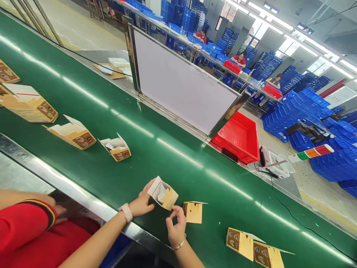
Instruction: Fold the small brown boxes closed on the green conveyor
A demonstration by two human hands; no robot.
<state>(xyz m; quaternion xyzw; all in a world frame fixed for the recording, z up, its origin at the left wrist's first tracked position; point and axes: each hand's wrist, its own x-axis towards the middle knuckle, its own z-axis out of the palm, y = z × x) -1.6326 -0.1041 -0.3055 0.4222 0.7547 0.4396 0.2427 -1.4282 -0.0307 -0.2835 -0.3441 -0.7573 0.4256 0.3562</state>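
My left hand (142,203), with a watch at the wrist, grips a small open cardboard box (162,193) held just above the green conveyor belt (111,156). My right hand (176,225), wearing a bracelet, has its fingers pinched at the box's lower flap. Another small brown box (193,212) lies on the belt right beside my right hand. Several open boxes (117,149) lie further left along the belt, and two more (252,247) lie to the right.
A white panel (181,85) stands behind the belt. A red crate (240,136) and a small machine (275,162) sit beyond it. Stacks of blue crates (306,108) fill the right. A person in red sleeves (28,223) is at my left.
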